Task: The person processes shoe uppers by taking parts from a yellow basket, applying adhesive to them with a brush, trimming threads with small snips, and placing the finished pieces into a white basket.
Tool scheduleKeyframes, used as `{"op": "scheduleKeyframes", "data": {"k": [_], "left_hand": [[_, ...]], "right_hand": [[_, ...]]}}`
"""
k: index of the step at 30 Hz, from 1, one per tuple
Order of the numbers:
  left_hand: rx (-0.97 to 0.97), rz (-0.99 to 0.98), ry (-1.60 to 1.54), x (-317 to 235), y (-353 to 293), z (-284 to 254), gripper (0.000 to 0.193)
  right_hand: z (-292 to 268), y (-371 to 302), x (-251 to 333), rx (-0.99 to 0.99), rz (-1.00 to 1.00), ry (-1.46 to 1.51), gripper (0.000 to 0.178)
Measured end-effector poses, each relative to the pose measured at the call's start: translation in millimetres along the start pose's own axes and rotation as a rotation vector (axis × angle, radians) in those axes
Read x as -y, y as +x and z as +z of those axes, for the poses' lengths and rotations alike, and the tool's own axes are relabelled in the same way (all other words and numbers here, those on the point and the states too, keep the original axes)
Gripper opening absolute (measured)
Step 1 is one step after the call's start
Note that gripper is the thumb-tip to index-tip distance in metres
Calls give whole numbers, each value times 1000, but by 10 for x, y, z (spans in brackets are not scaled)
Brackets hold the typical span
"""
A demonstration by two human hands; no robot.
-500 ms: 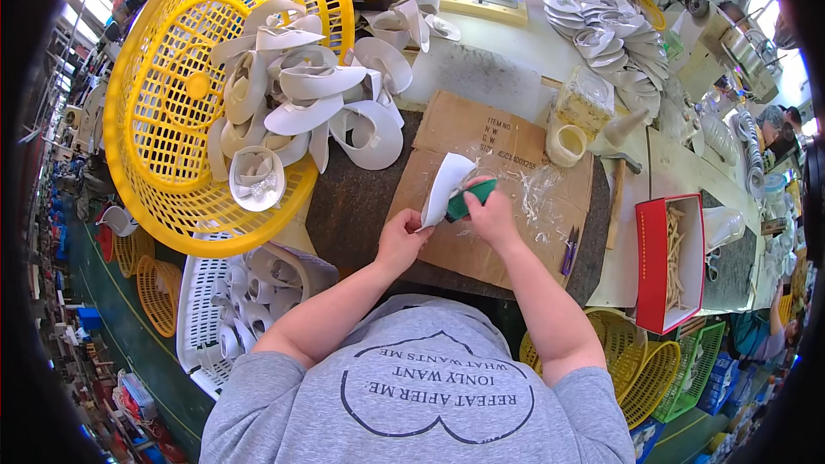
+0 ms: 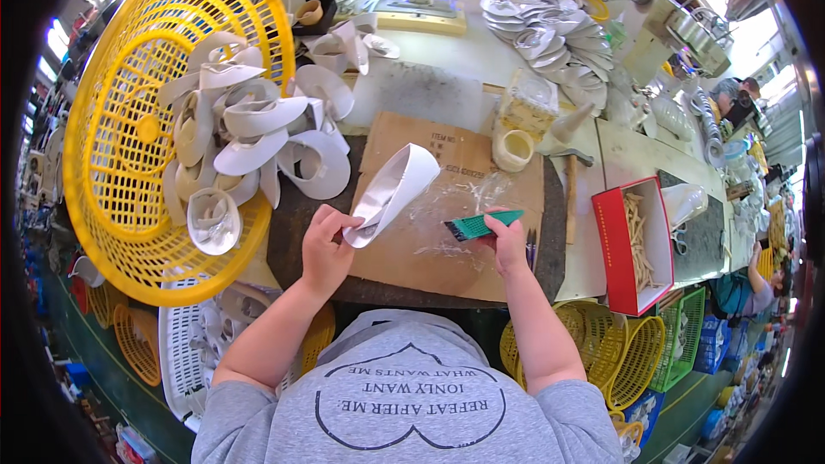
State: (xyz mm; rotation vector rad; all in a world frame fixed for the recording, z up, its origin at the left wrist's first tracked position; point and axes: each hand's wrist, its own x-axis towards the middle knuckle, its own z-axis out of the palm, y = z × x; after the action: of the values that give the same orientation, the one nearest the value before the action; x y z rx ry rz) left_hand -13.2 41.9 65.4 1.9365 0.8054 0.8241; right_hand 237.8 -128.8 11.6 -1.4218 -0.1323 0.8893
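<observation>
- Left hand [image 2: 327, 243] and right hand [image 2: 509, 243] are well apart in my head view, each closed on something of its own.
- On the left, I have thumb and fingers pinched on the near end of a smooth white, curved, tapering shell [image 2: 411, 186]; gripping that end probably leaves most of its surface and rim exposed.
- On the right, thumb above and fingers below clasp a flat green rectangular block with a textured face [image 2: 483, 224]; its dark end points left, perhaps for easy use across my body.
- Relative to the hands, the shell rises up and rightward from the left one, tilted, in the space between them and clear of the green block.
- Beneath lies a brown cardboard sheet [image 2: 447, 281] strewn with thin pale shavings [image 2: 475, 195]; I'd judge it shields the table [image 2: 584, 265].
- Left of the hands, a large yellow plastic lattice basket [image 2: 176, 295] carries piled white curved pieces [image 2: 258, 119], presumably for easy reach.
</observation>
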Motion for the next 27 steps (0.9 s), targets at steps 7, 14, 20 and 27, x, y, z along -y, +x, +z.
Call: {"op": "scheduleKeyframes", "data": {"k": [7, 14, 20, 27], "left_hand": [[227, 293, 468, 546, -71, 154, 41], [243, -233, 250, 405, -75, 340, 23], [-51, -619, -176, 733, -154, 556, 28], [-135, -786, -520, 636, -154, 514, 31]], "right_hand": [[-271, 305, 479, -266, -434, -13, 20], [-320, 983, 861, -370, -690, -541, 20], [-240, 1218, 759, -403, -728, -647, 18], [-342, 901, 742, -255, -270, -59, 19]]}}
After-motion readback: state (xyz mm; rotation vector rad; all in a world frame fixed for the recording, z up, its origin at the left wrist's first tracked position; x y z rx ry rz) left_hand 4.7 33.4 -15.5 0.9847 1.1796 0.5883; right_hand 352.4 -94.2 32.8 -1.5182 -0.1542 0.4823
